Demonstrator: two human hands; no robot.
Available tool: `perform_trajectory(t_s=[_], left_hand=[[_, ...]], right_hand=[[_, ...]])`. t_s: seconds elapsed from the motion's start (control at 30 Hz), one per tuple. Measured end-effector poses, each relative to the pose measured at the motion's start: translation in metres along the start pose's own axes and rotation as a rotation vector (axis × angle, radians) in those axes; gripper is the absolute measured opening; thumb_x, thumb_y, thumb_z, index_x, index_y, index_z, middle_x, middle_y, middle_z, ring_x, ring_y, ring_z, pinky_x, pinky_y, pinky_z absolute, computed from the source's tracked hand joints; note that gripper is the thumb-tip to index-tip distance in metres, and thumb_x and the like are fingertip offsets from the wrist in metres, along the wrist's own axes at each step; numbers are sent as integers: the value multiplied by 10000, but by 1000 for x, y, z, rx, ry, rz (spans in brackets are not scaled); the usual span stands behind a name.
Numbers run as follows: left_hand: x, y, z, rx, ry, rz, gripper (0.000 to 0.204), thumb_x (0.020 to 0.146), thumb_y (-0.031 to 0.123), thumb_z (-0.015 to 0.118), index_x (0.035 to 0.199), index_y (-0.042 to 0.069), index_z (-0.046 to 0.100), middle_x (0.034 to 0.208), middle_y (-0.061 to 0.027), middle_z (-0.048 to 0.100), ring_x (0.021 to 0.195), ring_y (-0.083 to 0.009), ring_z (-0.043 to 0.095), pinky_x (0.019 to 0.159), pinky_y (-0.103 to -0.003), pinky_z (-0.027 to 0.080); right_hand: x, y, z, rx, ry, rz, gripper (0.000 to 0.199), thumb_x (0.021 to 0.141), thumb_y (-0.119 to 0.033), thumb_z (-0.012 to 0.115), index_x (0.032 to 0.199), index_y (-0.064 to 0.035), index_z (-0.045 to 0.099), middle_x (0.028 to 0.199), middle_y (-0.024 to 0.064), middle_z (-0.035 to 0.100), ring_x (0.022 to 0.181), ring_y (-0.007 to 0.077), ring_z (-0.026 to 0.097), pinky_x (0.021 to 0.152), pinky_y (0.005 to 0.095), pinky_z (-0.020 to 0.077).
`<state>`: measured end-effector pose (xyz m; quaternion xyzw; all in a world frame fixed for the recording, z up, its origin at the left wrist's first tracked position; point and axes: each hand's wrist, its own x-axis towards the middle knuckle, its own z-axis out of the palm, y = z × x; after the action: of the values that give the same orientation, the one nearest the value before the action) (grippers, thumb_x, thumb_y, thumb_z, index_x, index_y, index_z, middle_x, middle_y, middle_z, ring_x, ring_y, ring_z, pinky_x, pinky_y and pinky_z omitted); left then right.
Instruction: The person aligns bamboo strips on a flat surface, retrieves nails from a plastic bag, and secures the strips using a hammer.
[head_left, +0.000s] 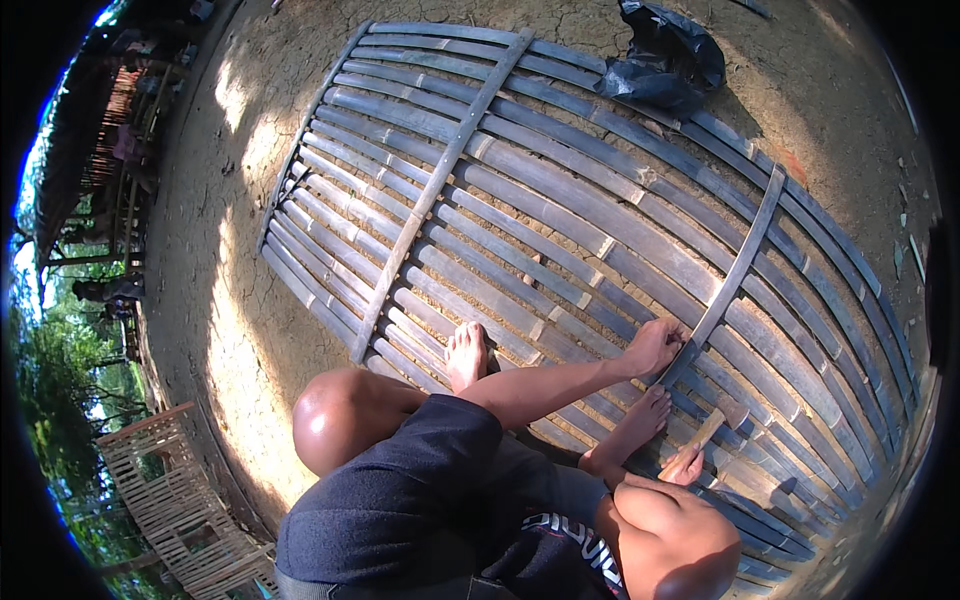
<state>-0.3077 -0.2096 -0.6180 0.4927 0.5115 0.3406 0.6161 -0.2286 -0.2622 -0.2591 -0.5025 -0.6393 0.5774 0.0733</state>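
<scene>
A large panel of split bamboo slats [560, 215] lies on the ground beneath me, tied across by long bamboo crosspieces. My left hand [655, 348] is closed in a pinch beside the right crosspiece [741, 262], its fingertips close against the strip's edge. Whatever sits between those fingertips is too small to make out. Lower and to the right, my right hand [683, 466] grips the wooden handle of a hammer [733, 411], whose blocky head is over the slats. My knee partly covers the right forearm.
My bare feet rest on the panel, the left foot [466, 355] near the middle crosspiece [440, 178]. A crumpled black plastic bag [665, 60] lies on the panel's far edge. Cracked dirt surrounds it. At left stand a slatted fence [180, 500] and a shaded shelter [100, 170].
</scene>
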Motion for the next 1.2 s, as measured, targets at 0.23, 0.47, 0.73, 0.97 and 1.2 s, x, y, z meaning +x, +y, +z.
perform_trajectory(t_s=[0.23, 0.47, 0.73, 0.97, 1.2], left_hand=[[4, -3, 1, 45, -1, 61, 149, 819, -49, 645, 946, 26, 662, 813, -112, 683, 743, -213, 670, 715, -343, 540], [4, 3, -9, 29, 13, 7, 136, 842, -44, 670, 962, 21, 662, 829, -109, 686, 755, -185, 664, 717, -335, 533], [7, -13, -14, -44, 8, 8, 104, 914, -62, 673, 977, 21, 669, 841, -22, 675, 785, -89, 616, 733, -277, 523], [19, -8, -26, -199, -19, -60, 127, 928, -98, 644, 1008, -1, 630, 896, -2, 660, 825, -58, 590, 786, -230, 505], [36, 8, -25, -253, -84, -111, 97, 969, 44, 707, 1047, 18, 656, 950, -13, 666, 854, -90, 602, 794, -266, 508]], right_hand=[[-10, 27, 27, 175, 149, -99, 307, 919, -157, 622, 1186, -29, 703, 1148, 194, 704, 1101, 381, 652, 942, 398, 519], [-10, 1, 18, -181, 41, -216, 301, 914, -154, 615, 1170, -29, 713, 1125, 185, 710, 1120, 313, 664, 958, 392, 518], [-32, 28, 31, -252, 93, -90, 255, 1002, -251, 555, 1104, -35, 646, 948, 120, 657, 883, 199, 623, 770, 345, 499], [-42, 215, 127, 524, 841, 399, 317, 1086, -347, 480, 1046, -46, 573, 781, 55, 596, 639, 119, 567, 568, 291, 474], [-10, 382, 173, 572, 1091, 561, 309, 1096, -345, 501, 1058, -45, 566, 748, 57, 595, 563, 130, 567, 513, 280, 475]])
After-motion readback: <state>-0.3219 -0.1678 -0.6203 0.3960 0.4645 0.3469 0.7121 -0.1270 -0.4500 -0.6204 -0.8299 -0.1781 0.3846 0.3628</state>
